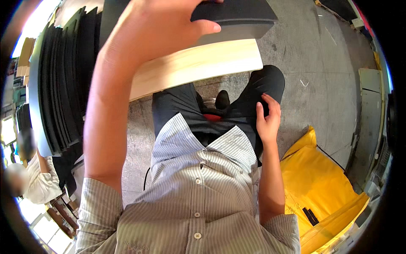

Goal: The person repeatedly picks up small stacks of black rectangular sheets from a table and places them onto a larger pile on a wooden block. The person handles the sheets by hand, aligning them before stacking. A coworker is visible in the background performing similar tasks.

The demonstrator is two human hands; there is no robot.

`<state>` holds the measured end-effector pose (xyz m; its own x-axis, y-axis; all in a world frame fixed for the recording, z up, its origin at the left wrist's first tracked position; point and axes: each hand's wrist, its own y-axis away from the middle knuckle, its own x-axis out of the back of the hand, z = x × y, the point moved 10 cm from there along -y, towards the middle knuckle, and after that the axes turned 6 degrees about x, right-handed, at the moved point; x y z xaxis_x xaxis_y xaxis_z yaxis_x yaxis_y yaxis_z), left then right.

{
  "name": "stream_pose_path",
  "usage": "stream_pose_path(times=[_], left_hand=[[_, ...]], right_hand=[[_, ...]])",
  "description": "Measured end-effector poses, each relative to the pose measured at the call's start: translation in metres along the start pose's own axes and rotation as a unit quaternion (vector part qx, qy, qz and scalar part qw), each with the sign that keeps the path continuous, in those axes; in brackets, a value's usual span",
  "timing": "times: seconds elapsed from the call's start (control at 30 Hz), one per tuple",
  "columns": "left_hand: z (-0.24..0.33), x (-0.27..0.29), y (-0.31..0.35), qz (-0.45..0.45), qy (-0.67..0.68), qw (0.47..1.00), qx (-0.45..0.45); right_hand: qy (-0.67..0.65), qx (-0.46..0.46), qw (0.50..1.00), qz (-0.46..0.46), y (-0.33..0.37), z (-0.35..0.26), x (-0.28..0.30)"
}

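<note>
My left hand [169, 27] reaches across the top of the view and lies over a black foam-like block [241, 29]. Its thumb is stretched along the block's near edge, apart from the fingers, which are mostly cut off by the upper rim. Under the block runs a pale wooden board [203, 63], above my lap. Down on my right thigh rests my right hand [269, 120], fingers loosely spread and holding nothing. Several black sheets [59, 84] stand on edge in a row to the left of my left forearm.
A yellow sheet-like bag or cover [321, 182] lies on the grey floor [313, 80] at my right. Far right stands a grey cabinet-like box [370, 114]. Another person in a light top [42, 182] is at the far left, near shelves.
</note>
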<state>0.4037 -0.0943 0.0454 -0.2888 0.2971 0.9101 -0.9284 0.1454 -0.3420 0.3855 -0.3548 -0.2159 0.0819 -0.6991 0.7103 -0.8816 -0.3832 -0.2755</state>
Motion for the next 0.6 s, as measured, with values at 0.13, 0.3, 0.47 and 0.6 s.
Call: stream_pose_path(times=[0.13,0.3,0.47,0.6], left_hand=[[0.008,-0.001,0.002,-0.001,0.018,1.0,-0.022],[0.001,-0.013,0.002,-0.025,-0.061,0.998,-0.009],[0.002,-0.01,0.0,-0.039,-0.016,0.999,-0.011],[0.009,0.003,0.001,-0.021,0.051,0.998,-0.04]], right_hand=[[0.023,-0.012,1.0,-0.009,0.005,0.005,-0.002],[0.042,-0.018,0.999,-0.023,0.0,0.003,-0.003],[0.055,-0.012,0.998,-0.034,-0.002,0.003,-0.01],[0.063,-0.006,0.997,-0.04,-0.004,0.001,-0.013]])
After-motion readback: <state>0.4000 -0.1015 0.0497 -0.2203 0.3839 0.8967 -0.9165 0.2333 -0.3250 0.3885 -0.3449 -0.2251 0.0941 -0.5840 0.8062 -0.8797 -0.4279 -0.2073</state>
